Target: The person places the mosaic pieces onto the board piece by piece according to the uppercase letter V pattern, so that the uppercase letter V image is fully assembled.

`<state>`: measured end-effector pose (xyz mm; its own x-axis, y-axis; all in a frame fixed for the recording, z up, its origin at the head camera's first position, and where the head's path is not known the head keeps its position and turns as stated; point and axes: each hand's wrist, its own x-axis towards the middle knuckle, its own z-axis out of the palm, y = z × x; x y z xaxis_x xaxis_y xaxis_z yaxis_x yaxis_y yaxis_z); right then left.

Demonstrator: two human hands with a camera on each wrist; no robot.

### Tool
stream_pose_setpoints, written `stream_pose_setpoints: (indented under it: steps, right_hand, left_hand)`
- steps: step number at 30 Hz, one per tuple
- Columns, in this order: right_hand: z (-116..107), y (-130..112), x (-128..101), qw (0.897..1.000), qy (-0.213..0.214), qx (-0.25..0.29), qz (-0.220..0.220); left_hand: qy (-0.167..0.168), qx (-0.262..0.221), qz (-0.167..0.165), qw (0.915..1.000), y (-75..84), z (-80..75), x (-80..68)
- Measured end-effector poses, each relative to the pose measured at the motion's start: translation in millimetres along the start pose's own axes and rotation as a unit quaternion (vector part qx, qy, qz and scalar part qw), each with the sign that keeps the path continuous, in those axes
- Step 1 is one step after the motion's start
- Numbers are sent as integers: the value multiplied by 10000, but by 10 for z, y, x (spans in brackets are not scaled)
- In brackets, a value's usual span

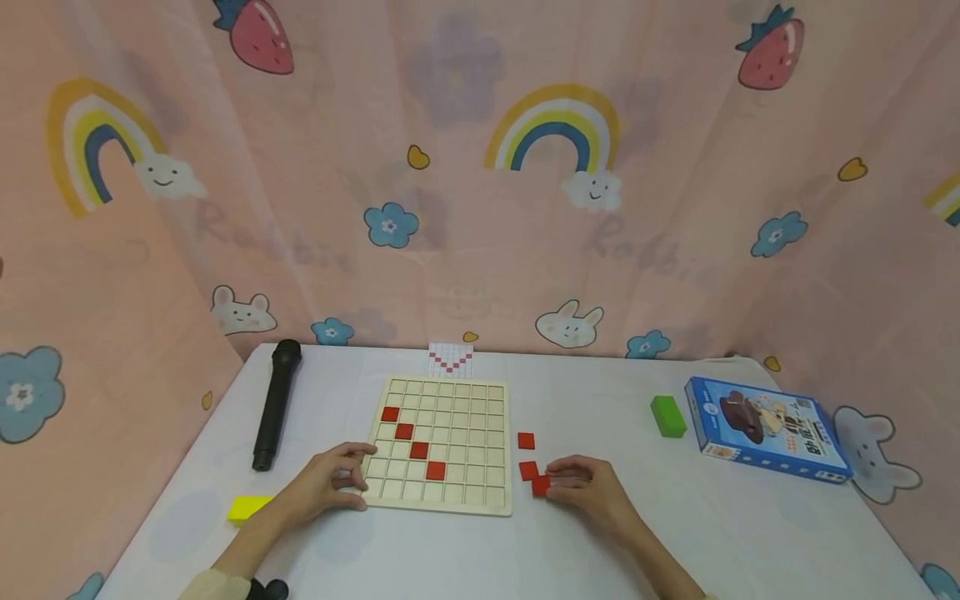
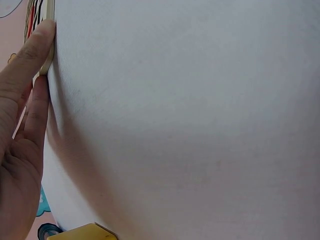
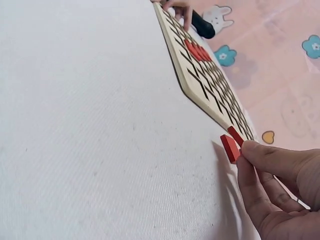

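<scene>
A cream grid board point(image 1: 468, 425) lies flat, with several red square tiles point(image 1: 419, 451) set in a diagonal down its left part. My left hand point(image 1: 333, 479) touches the board's left edge with fingers spread; in the left wrist view the thumb point(image 2: 37, 45) lies against the rim. To the right of the board, my right hand point(image 1: 592, 492) pinches a red tile point(image 1: 540, 486) between thumb and fingertips. That tile point(image 3: 230, 149) looks tilted in the right wrist view. Two more loose red tiles lie close by, one point(image 1: 529, 471) beside the pinched tile and another point(image 1: 526, 441) farther back.
A small pattern card point(image 1: 451, 360) with red marks lies behind the board. A black cylindrical object point(image 1: 276, 407) and a yellow block point(image 1: 247, 509) are on the left. Toward the right lie a green block point(image 1: 667, 416) and a blue box point(image 1: 768, 429). A printed curtain hangs behind the table.
</scene>
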<state>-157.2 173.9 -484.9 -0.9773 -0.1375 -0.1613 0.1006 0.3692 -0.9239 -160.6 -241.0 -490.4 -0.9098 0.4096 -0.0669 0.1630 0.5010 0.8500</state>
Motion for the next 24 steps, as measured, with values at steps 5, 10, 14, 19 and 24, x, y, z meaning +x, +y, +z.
stream_pose_setpoints:
  steps: [5,10,14,19,24]
  right_hand:
    - [75,-33,29,9996,-32,251,-107]
    - [171,-77,73,9987,101,494,-3]
    - [241,-91,110,9976,147,666,-102]
    - [340,-114,159,9951,195,953,-159]
    - [458,-148,230,9915,157,1262,-265]
  left_hand:
    - [-10,-50,-34,10000,7,-3,-2]
    - [-18,-71,-66,10000,9,-1,3]
    - [-1,-19,-72,10000,12,4,7]
    - [14,-29,-79,10000,22,2,8]
    - [9,-61,-40,10000,-2,2,8]
